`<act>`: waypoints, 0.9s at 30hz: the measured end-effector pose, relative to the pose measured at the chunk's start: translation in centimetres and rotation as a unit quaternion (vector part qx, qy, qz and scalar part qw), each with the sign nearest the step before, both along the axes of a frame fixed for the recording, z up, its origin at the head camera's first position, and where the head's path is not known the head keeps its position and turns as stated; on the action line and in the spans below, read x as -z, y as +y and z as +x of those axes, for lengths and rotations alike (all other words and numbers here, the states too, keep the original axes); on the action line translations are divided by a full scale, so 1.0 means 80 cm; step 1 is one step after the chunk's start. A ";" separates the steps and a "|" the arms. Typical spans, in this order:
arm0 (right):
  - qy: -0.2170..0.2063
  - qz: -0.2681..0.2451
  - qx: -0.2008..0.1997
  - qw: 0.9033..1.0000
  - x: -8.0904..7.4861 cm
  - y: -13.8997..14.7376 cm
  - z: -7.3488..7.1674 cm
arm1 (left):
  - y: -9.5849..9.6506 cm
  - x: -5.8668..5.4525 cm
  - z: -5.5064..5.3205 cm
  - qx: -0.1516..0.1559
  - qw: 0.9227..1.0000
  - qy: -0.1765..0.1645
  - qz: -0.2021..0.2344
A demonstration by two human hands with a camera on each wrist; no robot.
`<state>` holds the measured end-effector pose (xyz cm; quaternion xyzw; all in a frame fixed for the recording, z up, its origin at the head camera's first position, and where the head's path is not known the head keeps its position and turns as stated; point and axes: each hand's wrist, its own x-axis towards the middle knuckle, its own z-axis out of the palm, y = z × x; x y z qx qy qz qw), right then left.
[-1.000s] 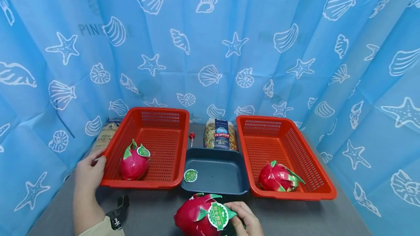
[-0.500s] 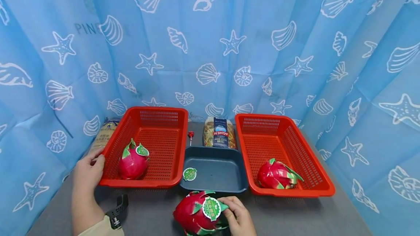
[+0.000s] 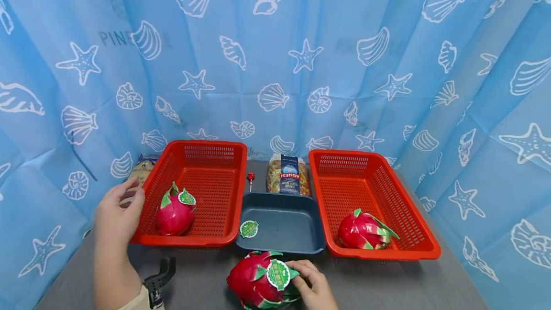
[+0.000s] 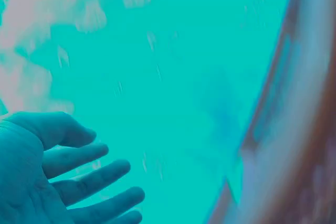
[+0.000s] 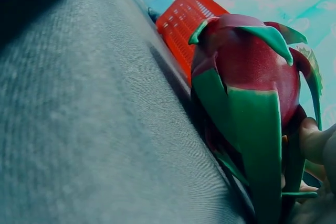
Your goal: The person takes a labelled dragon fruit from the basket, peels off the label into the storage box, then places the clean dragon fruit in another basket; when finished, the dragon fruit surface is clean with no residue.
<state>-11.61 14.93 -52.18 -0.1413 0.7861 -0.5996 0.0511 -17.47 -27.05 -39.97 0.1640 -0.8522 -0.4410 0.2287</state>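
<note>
My right hand [image 3: 314,285] pinches the green leafy end of a dragon fruit [image 3: 251,279] in front of the blue-grey tray. This fruit is red-pink, bears a round green-and-white sticker, and fills much of the right wrist view, where the thumb [image 5: 313,139] presses near its leaves. Beside the left edge of the left red basket [image 3: 211,242], my left hand [image 3: 116,216] is raised. Its fingers [image 4: 102,177] are spread and hold nothing in the left wrist view. A second dragon fruit [image 3: 174,215] stands in the left basket; a third dragon fruit [image 3: 363,229] lies in the right red basket [image 3: 411,252].
Between the baskets sits the blue-grey tray [image 3: 284,224] with a round green sticker [image 3: 248,229] in it. Behind it are a pasta bag [image 3: 289,175] and a red lollipop [image 3: 250,177]. Another packet [image 3: 142,170] is partly hidden behind the left basket. A blue shell-patterned curtain [image 3: 275,61] encloses the table.
My left hand has let go of the left basket's rim and lifted, its fingers now apart from it. The right hand and its dragon fruit shifted slightly left, then stayed nearly still.
</note>
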 end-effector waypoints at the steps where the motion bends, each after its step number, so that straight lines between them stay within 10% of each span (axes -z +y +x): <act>1: 0.002 -0.001 -0.002 1.000 0.000 0.001 0.000 | 0.010 -0.006 0.001 0.008 1.000 0.024 -0.002; 11: -0.024 0.004 -0.027 0.999 -0.002 0.008 -0.004 | 0.111 -0.035 0.013 0.190 0.960 0.204 -0.022; 17: -0.018 0.003 -0.032 0.999 -0.001 0.010 -0.004 | 0.132 -0.037 0.031 0.242 0.943 0.220 -0.061; 27: -0.039 -0.010 -0.028 0.999 -0.002 0.008 -0.006 | 0.146 -0.013 0.058 0.292 0.937 0.176 -0.072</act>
